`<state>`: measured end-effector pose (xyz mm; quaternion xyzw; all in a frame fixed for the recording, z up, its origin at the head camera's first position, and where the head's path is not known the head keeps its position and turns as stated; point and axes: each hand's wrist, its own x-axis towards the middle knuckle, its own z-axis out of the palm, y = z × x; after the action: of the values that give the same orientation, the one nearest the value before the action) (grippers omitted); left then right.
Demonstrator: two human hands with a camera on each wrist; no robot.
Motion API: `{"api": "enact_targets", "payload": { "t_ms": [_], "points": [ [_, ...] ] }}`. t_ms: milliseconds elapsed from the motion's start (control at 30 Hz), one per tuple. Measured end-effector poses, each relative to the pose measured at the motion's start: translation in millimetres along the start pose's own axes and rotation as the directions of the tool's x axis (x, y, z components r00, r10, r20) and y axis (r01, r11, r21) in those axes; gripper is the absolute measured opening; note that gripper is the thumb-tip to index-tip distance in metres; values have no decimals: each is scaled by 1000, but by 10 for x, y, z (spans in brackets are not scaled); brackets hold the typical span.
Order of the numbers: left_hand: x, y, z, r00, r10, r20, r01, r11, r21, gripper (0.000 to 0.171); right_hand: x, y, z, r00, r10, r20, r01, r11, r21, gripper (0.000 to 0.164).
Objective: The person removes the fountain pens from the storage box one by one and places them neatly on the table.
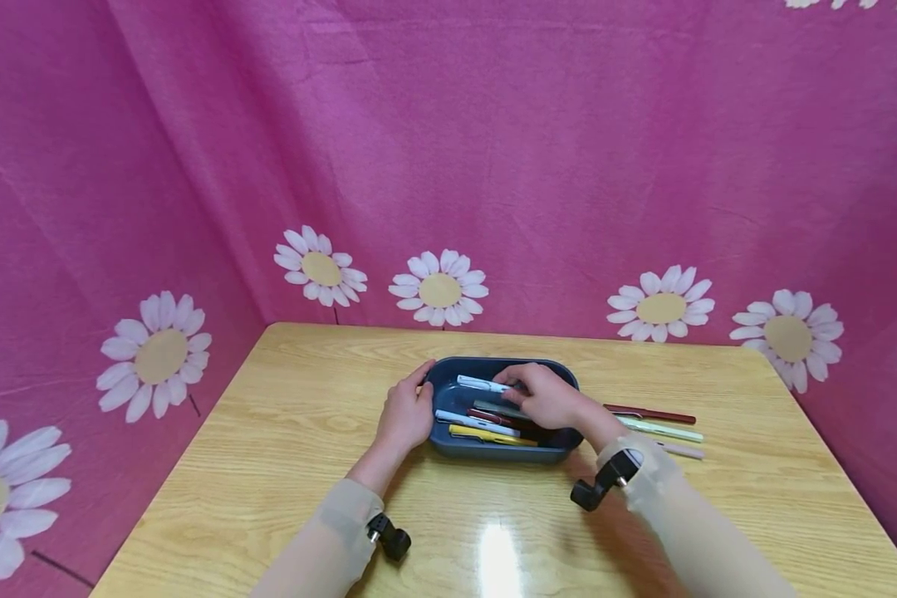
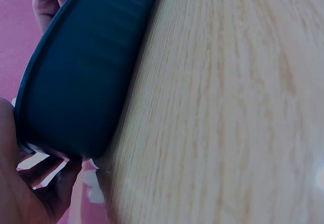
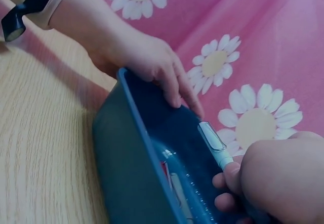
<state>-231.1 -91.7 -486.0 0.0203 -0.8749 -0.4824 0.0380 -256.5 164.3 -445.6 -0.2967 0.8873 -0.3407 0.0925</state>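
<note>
My left hand point(image 1: 406, 413) grips the left end of a dark blue tray point(image 1: 486, 453), with its fingers against the outside of the end wall in the left wrist view. Over the inside of the tray, my right hand point(image 1: 549, 397) pinches a pale blue-white pen point(image 1: 481, 383) near its middle. The pen's clip end points left, and its other end is hidden by the hand. Below it in the tray lie a yellow pen point(image 1: 489, 436), a light blue pen point(image 1: 474, 422), a dark red pen point(image 1: 487, 416) and a grey-green pen point(image 1: 499, 409).
To the right of the tray, a dark red pen point(image 1: 654, 414), a light green pen point(image 1: 661, 428) and a pale pinkish pen point(image 1: 682, 450) lie on the wooden table point(image 1: 306, 399). A pink curtain with daisies point(image 1: 493, 166) hangs behind the table.
</note>
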Motion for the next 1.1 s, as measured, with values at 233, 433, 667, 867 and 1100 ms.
{"api": "enact_targets", "payload": {
  "t_ms": [233, 433, 667, 867, 1100],
  "points": [
    [-6, -14, -9, 1000, -10, 8, 10, 1000, -5, 45, -101, -64, -112, 999, -53, -5, 54, 998, 24, 26],
    [-6, -3, -16, 1000, -11, 11, 11, 1000, -4, 46, -207, -59, -190, 999, -49, 3, 48, 996, 80, 27],
    [3, -10, -18, 1000, 8, 12, -8, 1000, 1, 45, -355, -46, -258, 999, -49, -2, 49, 994, 95, 27],
    [4, -19, -6, 1000, 5, 13, -5, 1000, 2, 46, -483, -79, -326, 1000, -25, -5, 26, 997, 75, 27],
    [15, -23, 7, 1000, 4, 10, -4, 1000, 8, 45, -620, -91, -405, 999, -32, -9, 33, 998, 57, 28]
  ]
}}
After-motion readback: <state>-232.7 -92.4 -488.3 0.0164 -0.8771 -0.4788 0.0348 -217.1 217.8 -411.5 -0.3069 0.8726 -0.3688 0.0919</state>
